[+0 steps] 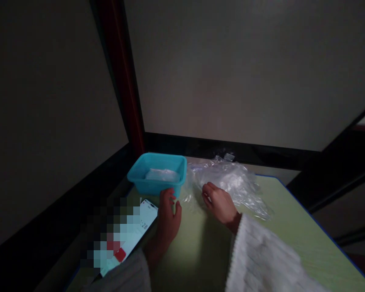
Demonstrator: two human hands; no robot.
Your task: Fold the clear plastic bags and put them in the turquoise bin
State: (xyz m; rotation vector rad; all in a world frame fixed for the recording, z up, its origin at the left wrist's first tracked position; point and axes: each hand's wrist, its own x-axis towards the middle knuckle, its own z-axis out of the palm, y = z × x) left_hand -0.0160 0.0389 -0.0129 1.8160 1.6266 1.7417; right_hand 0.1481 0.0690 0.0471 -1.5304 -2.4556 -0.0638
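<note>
My left hand (pixel 169 215) is held just in front of a turquoise plastic basket (pixel 156 186), thumb and fingers apart and nothing visible between them. Inside the basket lies a small stack of clear plastic bags (pixel 162 175). To the right, my right hand (pixel 220 203) is at the near side of a loose heap of crumpled clear plastic bags (pixel 240 180). Its fingers are curled in towards the thumb. Whether they pinch a piece of the thin film cannot be made out in the dim light.
A phone with a lit screen (pixel 140 231) lies left of my left hand, partly covered by pixelation. Everything rests on a pale green table (pixel 292 227) with a blue edge. Behind it stands a grey wall panel (pixel 231 81) with a dark lower frame.
</note>
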